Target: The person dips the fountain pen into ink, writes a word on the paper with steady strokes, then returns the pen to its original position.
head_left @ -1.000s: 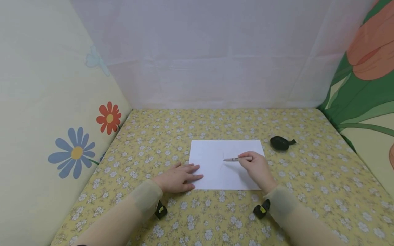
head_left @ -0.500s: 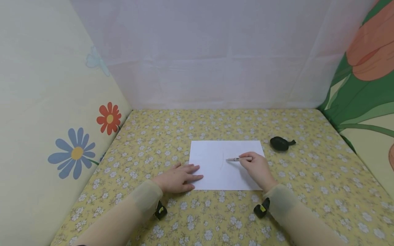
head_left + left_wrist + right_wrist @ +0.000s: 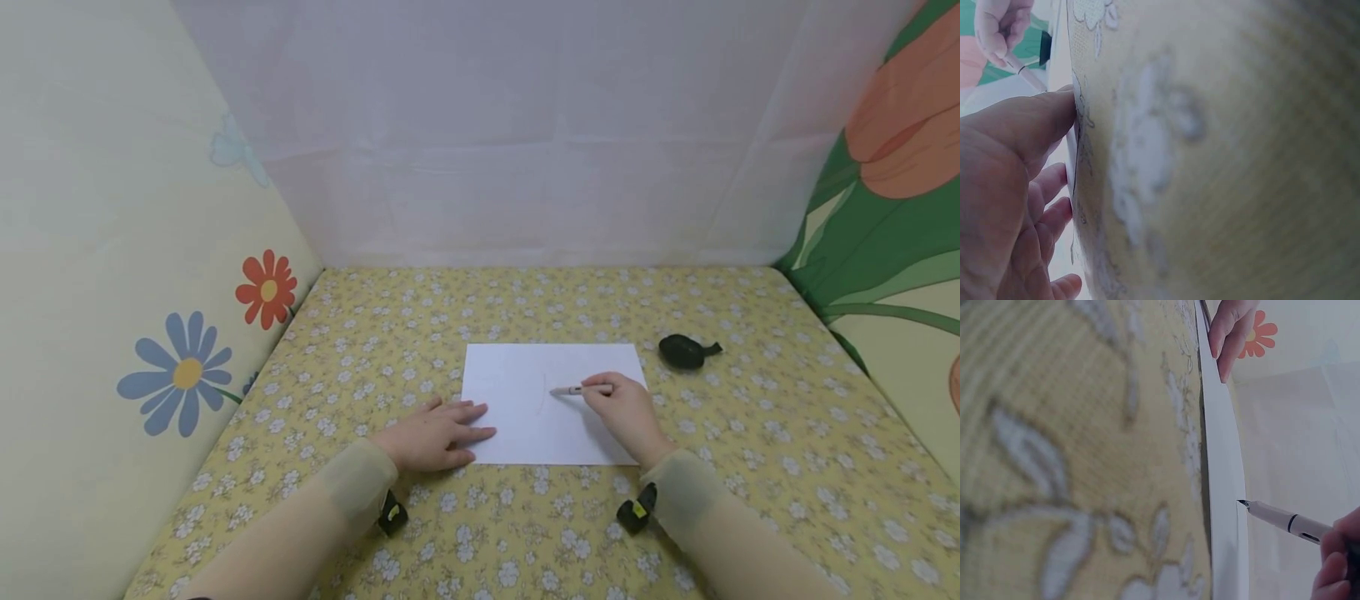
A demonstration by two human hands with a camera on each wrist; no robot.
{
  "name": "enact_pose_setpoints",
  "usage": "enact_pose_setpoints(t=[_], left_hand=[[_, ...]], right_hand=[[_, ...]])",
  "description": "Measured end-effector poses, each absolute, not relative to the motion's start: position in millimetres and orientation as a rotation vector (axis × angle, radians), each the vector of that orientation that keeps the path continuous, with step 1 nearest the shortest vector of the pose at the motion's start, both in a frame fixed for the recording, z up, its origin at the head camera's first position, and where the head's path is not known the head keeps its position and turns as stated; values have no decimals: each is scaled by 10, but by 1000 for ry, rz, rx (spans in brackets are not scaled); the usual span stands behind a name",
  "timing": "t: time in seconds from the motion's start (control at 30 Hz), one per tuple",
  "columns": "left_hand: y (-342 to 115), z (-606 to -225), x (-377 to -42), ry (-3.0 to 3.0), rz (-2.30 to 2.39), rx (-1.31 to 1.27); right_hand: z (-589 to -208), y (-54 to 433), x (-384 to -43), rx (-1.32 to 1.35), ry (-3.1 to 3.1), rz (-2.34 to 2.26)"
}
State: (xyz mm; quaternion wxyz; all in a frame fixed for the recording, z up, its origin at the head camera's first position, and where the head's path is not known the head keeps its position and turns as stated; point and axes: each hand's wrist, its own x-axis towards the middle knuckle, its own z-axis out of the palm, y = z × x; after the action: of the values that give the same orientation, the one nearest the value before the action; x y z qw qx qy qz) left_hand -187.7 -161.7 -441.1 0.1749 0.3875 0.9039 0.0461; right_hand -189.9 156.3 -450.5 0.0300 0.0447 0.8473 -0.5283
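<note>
A white sheet of paper (image 3: 510,367) lies on the flowered cloth, with a thin, faint curved line (image 3: 543,394) near its middle. My left hand (image 3: 435,433) rests with spread fingers on the sheet's left edge; in the left wrist view its thumb (image 3: 1041,115) lies along the paper's edge. Over the right half of the sheet, my right hand (image 3: 622,412) pinches a light-coloured fountain pen (image 3: 573,390), its tip pointing left, just right of the line. The right wrist view shows the pen's dark nib (image 3: 1243,503) close over the paper.
A black rounded object with a short neck (image 3: 682,352) lies right of the paper's far corner. The yellow flowered cloth (image 3: 390,333) covers the table. A pale sheet (image 3: 525,200) hangs behind, and printed flower panels stand at both sides.
The pen tip has shifted slightly right in my right hand, and the curved line beside it shows more fully. My left hand stays in place on the paper.
</note>
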Motion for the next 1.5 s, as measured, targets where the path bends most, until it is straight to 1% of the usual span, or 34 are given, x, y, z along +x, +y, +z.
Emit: enact_pose_setpoints(t=[0.67, 1.5], left_hand=[[-1616, -4418, -1875, 2548, 136, 1081], [-1617, -4409, -1874, 2556, 157, 1098]], right_hand=[[-4536, 1580, -1898, 159, 2658, -1554], [-4449, 1658, -1793, 164, 2613, -1582]])
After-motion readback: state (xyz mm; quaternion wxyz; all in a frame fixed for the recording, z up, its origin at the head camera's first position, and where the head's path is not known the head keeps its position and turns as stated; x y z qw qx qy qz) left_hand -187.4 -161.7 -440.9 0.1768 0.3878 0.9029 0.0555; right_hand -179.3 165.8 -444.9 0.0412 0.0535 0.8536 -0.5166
